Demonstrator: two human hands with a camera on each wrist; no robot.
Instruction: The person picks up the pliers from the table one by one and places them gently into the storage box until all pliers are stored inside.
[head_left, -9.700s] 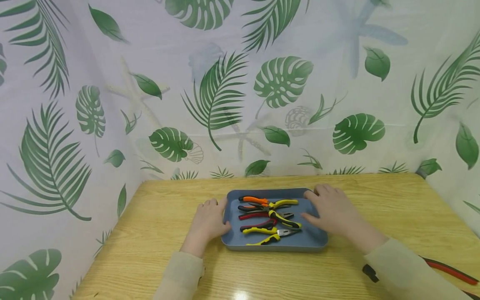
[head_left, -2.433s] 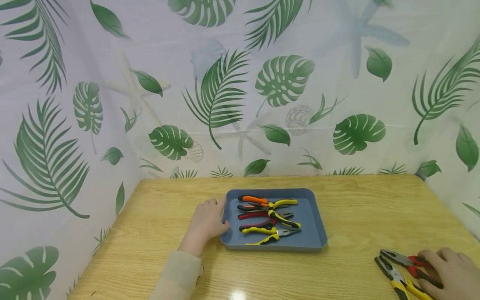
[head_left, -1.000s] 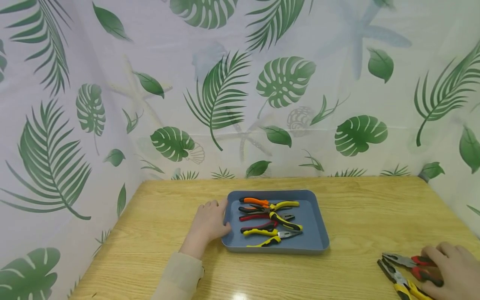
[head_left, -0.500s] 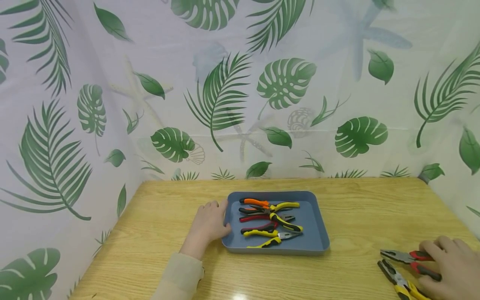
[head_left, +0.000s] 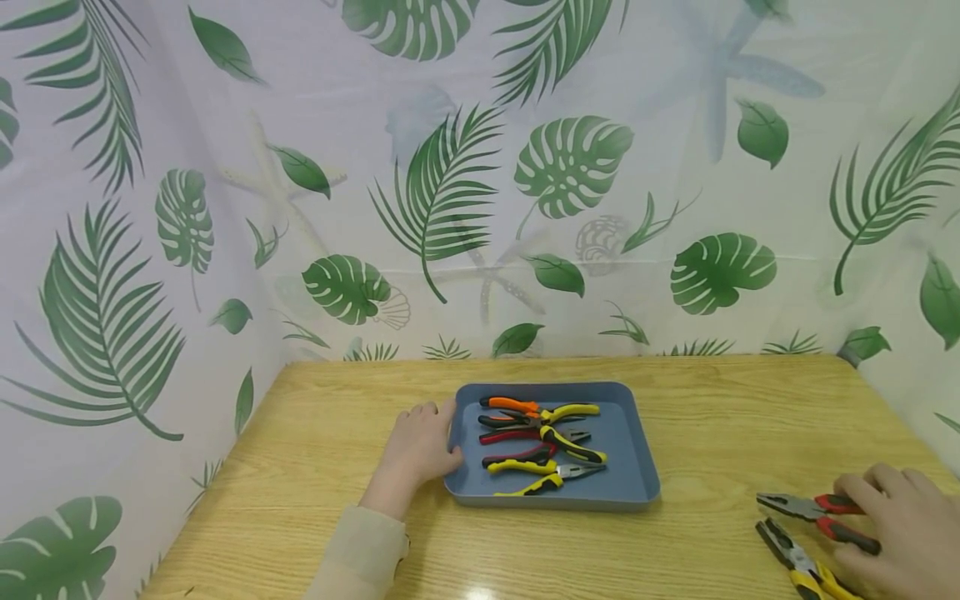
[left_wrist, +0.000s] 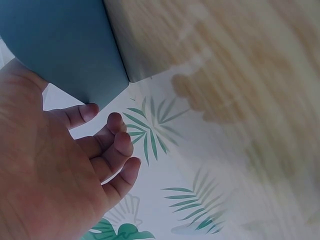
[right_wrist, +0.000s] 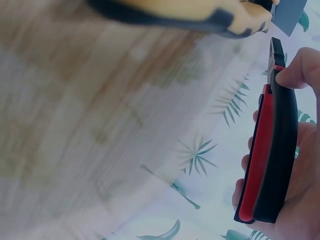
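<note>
The blue-grey tray [head_left: 630, 467] lies on the table with several pliers in it. My left hand [head_left: 416, 446] holds its left wall, thumb over the rim; in the left wrist view the fingers [left_wrist: 107, 147] curve loosely outside that wall. At the lower right, my right hand [head_left: 911, 529] grips red-and-black pliers [head_left: 808, 507] by the handles, jaws pointing left. In the right wrist view the thumb presses the pliers' black handle [right_wrist: 280, 150], with fingers behind. Just in front of them lie yellow-and-black combination pliers [head_left: 797, 557], cut off by the frame's lower edge.
Inside the tray are orange-and-black pliers [head_left: 510, 403], dark red pliers [head_left: 510, 434] and yellow-and-black long-nose pliers [head_left: 558, 472], some overlapping. The wood-grain table [head_left: 705, 400] ends at a leaf-patterned cloth backdrop [head_left: 465, 333].
My right hand has left the tray's right side and taken hold of the red-and-black pliers, which then shift slightly back and left, away from the yellow pair. My left hand stays put.
</note>
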